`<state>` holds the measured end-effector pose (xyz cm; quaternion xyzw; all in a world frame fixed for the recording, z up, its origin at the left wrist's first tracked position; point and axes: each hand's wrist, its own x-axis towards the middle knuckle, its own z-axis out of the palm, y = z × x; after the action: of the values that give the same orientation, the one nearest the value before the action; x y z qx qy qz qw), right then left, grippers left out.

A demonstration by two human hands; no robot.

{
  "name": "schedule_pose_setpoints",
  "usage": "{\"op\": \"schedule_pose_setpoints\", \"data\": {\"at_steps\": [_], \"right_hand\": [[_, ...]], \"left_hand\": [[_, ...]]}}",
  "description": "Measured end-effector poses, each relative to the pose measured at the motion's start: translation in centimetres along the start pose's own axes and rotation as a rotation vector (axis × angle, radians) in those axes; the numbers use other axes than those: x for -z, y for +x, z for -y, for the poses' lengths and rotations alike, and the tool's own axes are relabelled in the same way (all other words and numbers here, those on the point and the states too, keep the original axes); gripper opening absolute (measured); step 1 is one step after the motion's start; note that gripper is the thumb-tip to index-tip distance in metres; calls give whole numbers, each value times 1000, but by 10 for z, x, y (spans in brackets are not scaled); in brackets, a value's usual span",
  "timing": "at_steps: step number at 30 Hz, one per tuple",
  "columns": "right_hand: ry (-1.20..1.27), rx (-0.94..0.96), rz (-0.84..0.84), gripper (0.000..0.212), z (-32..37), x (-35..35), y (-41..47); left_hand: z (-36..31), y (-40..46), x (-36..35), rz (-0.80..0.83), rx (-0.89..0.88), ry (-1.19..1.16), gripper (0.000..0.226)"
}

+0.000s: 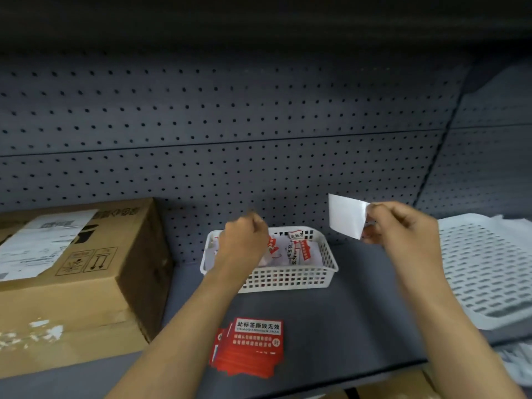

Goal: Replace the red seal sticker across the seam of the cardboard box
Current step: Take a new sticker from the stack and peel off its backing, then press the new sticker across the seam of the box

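Okay, nearest the person: a stack of red seal stickers lies flat on the grey shelf, near its front edge, between the two forearms. White and black print on the top one, fanned slightly over the ones below.

Left side: the cardboard box sits on the shelf, well apart from the stickers. White shipping label on its top face, handling marks printed beside it, torn white scraps along the lower front edge. Its seam can't be made out from here.

Middle, further back: a small white basket with grid walls, holding crumpled bits of peeled backing and red sticker scraps. The left hand hovers over the basket's left half, fingers curled closed into a loose fist; whether anything is inside it, can't tell.

Right: the right hand is raised above the shelf, thumb and fingertips pinched on the edge of a white sheet, which sticks out to the left, blank side showing. Whether it is backing or a sticker's back, can't tell.

Far right: a large white perforated tray on the shelf edge. Behind everything, grey pegboard.
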<state>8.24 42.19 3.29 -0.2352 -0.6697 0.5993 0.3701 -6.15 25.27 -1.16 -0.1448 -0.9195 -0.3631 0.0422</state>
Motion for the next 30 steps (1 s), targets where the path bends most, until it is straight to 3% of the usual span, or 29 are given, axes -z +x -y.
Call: {"op": "schedule_pose_setpoints", "data": {"at_steps": [4, 6, 10, 15, 18, 20, 23, 30], "right_hand": [[-19, 15, 18, 24, -8, 3, 10], [-24, 23, 36, 25, -11, -1, 13], [-61, 70, 57, 22, -12, -17, 9], [-154, 323, 183, 29, 5, -49, -23], [-169, 395, 328, 27, 20, -71, -50], [-210, 434, 404, 27, 25, -86, -69], [-253, 465, 369, 23, 28, -110, -94], [-170, 360, 459, 18, 35, -181, -160]], "left_hand": [[-2, 7, -36, 165, 114, -119, 26], [-2, 7, -40, 137, 99, -284, 19], [-24, -21, -12, -29, -140, -592, 29], [-35, -54, 28, 175, -366, -662, 37], [-14, -66, 52, 73, -346, -704, 46], [8, -74, 72, -44, -295, -779, 37], [42, -85, 101, -209, -243, -870, 23], [121, -122, 175, -286, -207, -908, 17]]}}
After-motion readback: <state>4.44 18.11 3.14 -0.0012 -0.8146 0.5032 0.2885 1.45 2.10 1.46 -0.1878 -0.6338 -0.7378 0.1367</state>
